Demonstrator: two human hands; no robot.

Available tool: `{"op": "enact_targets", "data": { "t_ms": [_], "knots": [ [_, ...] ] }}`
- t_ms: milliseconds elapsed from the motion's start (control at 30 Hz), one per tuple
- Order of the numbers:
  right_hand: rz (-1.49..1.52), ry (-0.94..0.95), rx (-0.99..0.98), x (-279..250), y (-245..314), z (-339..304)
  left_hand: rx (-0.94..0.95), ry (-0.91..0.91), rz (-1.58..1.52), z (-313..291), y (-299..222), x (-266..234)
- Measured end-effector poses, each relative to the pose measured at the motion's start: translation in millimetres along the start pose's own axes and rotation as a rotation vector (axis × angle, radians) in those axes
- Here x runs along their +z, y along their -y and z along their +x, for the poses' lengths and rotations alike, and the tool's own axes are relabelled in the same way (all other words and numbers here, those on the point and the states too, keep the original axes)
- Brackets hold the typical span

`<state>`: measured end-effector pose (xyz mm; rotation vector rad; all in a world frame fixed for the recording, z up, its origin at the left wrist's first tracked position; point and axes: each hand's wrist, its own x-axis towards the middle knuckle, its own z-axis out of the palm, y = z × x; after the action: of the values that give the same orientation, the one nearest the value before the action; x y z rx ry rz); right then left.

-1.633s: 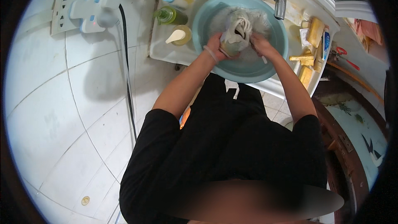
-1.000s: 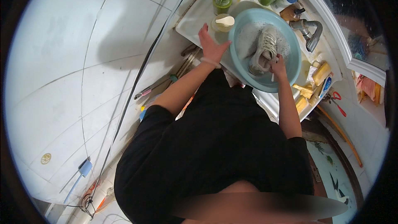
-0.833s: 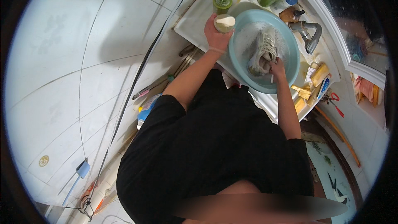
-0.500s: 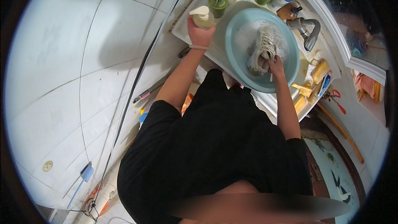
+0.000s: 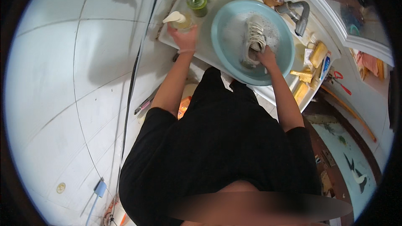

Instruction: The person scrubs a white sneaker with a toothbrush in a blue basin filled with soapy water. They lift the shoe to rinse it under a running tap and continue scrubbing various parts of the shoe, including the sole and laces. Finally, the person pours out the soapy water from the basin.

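Observation:
A light blue basin [image 5: 216, 37] of sudsy water stands on the white washstand. In it sits a pale lace-up shoe [image 5: 254, 37], its toe pointing away from me. My right hand [image 5: 266, 57] is closed at the shoe's heel opening, its fingertips partly hidden. A slim white tip, too small to name, shows just below that hand. To the left of the basin, my left hand [image 5: 184, 39] is wrapped round the lower part of a pump bottle [image 5: 181, 22] with a cream pump head. The bottle is upright at the washstand's left side.
A green lidded jar [image 5: 197, 3] stands beyond the pump bottle, with more bottles along the back. A grey tap [image 5: 299, 14] rises behind the basin. Yellow soap bars [image 5: 318, 54] and a blue-white tube [image 5: 325, 67] lie at the right. A tiled wall borders the left.
My left hand has moved the pump bottle left and nearer to me, away from the basin. My right hand has stayed at the shoe's heel. The whole view has shifted slightly.

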<state>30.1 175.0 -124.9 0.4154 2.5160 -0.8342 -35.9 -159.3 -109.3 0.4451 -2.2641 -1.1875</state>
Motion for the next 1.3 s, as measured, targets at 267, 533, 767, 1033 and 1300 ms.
{"op": "enact_targets", "data": {
  "t_ms": [267, 533, 767, 1033, 1300],
  "knots": [
    [0.212, 0.095, 0.051, -7, 7, 0, -0.179, 0.898, -0.228, -75, -149, -23],
    [0.205, -0.021, 0.031, -9, 5, 4, -0.924, 1.399, -0.301, -93, -155, 69],
    [0.327, -0.083, 0.062, 1, 13, -3, -1.531, 0.877, -0.811, -128, -118, 133],
    [0.43, 0.15, 0.137, -49, -37, 53, -1.498, 0.495, -0.64, -123, -108, 141],
    [-0.058, -0.094, -0.523, 7, 9, 33, -1.554, 0.444, -0.811, -125, -43, 162]
  ]
}}
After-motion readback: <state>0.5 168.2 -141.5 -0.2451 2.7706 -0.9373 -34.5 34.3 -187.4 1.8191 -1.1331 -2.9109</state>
